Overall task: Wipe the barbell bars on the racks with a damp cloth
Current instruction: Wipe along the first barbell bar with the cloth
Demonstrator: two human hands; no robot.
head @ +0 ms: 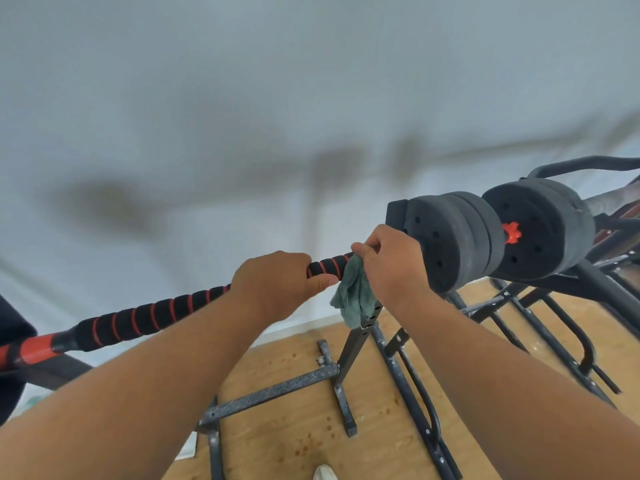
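Observation:
A barbell bar [152,315] with black foam grip and red spiral stripes runs from lower left up to the right, resting on a black rack. My left hand [277,285] grips the bar from above near its right part. Just to its right, my right hand [391,265] holds a grey-green cloth [356,292] against the bar, with the cloth's loose end hanging down. Black weight plates [453,240] sit on the bar's right end, right beside my right hand.
A second stack of black plates with a red collar nut [512,233] sits further right. The rack's upright and base bars [273,389] stand on a wooden floor [304,441]. More black frame tubing [554,327] fills the right side. A white wall is behind.

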